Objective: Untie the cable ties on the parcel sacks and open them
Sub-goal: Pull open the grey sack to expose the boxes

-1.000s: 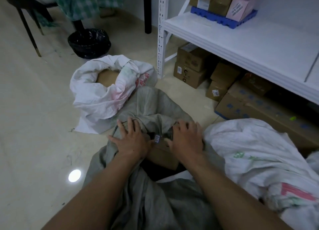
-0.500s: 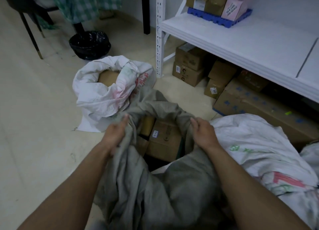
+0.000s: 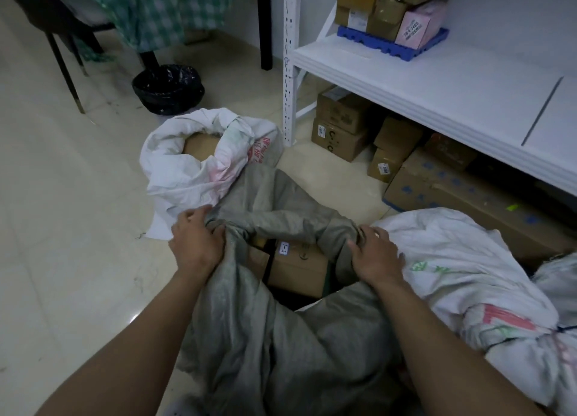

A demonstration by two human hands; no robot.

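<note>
left hand [image 3: 195, 245] — fingers curled, gripping | right hand [image 3: 376, 255] — fingers curled, gripping | forearms extended

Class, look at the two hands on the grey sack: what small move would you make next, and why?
Probably roll the rim outward and down. The left hand and right hand each grip bunched rim of the grey sack, its mouth is already open, and the cardboard box inside shows only partly.
</note>
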